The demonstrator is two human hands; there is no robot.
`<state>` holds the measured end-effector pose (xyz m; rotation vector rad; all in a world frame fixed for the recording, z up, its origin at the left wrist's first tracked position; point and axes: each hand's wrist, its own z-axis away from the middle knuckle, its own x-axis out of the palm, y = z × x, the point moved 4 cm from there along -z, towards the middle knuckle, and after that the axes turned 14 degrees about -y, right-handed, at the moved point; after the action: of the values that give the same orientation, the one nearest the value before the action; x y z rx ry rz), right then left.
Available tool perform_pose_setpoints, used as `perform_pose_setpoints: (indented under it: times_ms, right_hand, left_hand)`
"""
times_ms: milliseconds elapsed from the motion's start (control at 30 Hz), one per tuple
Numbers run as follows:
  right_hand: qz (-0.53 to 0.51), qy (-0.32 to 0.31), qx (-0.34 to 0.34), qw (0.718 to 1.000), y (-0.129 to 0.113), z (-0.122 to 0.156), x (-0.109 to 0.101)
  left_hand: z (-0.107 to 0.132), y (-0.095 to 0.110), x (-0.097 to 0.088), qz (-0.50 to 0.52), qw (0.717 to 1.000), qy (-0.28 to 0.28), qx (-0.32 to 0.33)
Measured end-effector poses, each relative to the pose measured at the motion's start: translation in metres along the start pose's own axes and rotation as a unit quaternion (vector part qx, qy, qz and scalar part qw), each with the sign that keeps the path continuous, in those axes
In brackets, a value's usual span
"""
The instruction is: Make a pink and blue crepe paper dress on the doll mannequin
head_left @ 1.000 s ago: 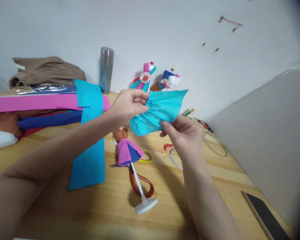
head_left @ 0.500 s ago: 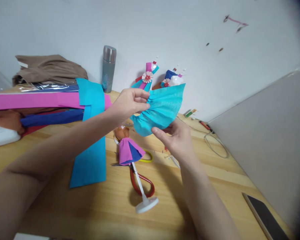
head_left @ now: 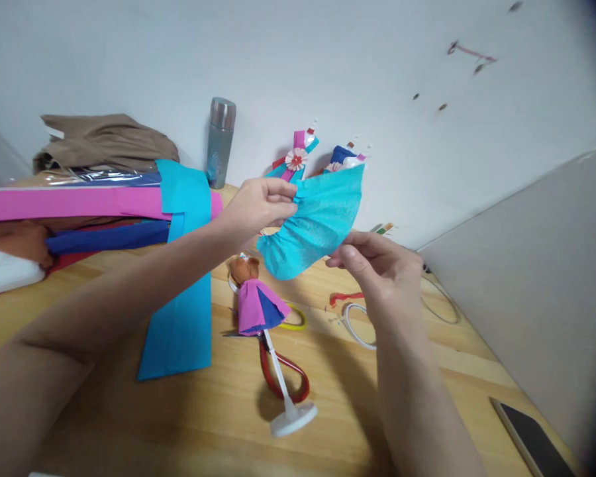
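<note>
A turquoise piece of crepe paper (head_left: 318, 218) is held above the table, gathered at its left side and fanned out to the right. My left hand (head_left: 265, 207) pinches the gathered edge between thumb and fingers. At the fan's lower right edge, my right hand (head_left: 377, 265) grips the paper with thumb and fingertips. Below them lies a small doll figure (head_left: 261, 308) with a brown head, a pink and blue paper skirt and a white stick ending in a round base. Red-handled scissors (head_left: 302, 381) lie partly under it.
On the left are a turquoise paper strip (head_left: 191, 318), a pink paper roll (head_left: 89, 204) and brown cloth (head_left: 114, 142). A flask (head_left: 221, 142) and decorated figures (head_left: 298, 156) stand by the wall. White cable (head_left: 352, 324) and a phone (head_left: 531, 437) lie at right.
My right hand has moved right along the paper's edge, from its lower middle to its right side. My left hand keeps its pinch. The view has shifted slightly.
</note>
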<state>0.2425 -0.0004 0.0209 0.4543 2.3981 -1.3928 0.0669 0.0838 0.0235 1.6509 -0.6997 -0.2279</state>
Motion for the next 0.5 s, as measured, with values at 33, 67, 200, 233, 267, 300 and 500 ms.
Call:
perform_pose_setpoints:
  times_ms: [33,67,200,233,267,300,500]
  right_hand:
    - [-0.005,-0.003,-0.012,1.000,0.001,0.000,-0.001]
    - [-0.011,-0.002,-0.025,1.000,0.001,-0.001,-0.003]
    - [-0.032,0.053,-0.051,0.997,0.003,-0.001,-0.016]
    - [-0.031,0.072,-0.053,0.996,0.002,-0.001,-0.021]
    - [-0.025,0.088,-0.056,0.994,0.001,0.000,-0.025]
    - [-0.013,0.097,-0.058,0.994,0.000,0.000,-0.028]
    - [0.156,0.006,-0.095,0.983,-0.021,0.002,-0.019]
  left_hand:
    - [0.000,-0.002,0.002,-0.016,1.000,-0.015,0.003]
    - [0.000,-0.004,0.004,-0.037,0.999,-0.033,0.013]
    - [0.002,-0.011,0.015,-0.122,0.985,-0.096,0.074]
    - [0.004,-0.012,0.018,-0.140,0.981,-0.105,0.085]
    - [0.005,-0.013,0.020,-0.154,0.977,-0.115,0.093]
    - [0.007,-0.014,0.022,-0.166,0.973,-0.128,0.097]
    - [0.017,-0.011,0.034,-0.255,0.936,-0.217,0.110]
